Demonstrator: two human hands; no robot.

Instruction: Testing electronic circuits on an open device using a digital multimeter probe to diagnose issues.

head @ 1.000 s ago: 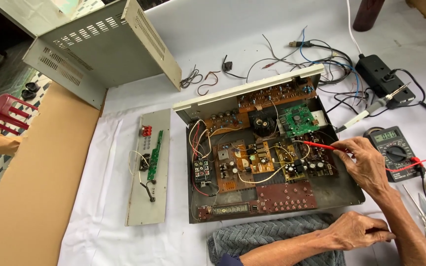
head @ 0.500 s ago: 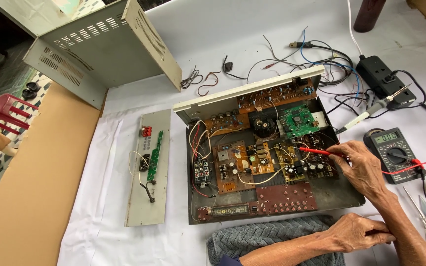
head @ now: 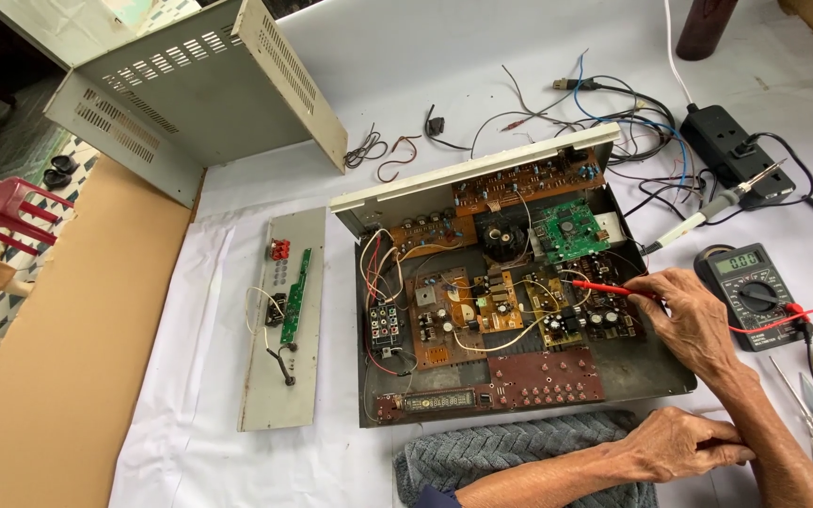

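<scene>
The red probe (head: 606, 288) is a slim, pen-like rod with a thin metal tip, pinched between the fingers of the right hand (head: 684, 315). Its long axis lies nearly level, tip pointing away from that hand toward the brown circuit boards (head: 482, 310) inside the open metal chassis (head: 646, 372). A red lead (head: 764, 323) runs back from that hand to the multimeter (head: 750, 292) just beyond it. The left hand (head: 675, 442) rests closed and loosely curled on the worktop (head: 190, 442), touching a grey towel (head: 501, 452), holding nothing I can make out.
</scene>
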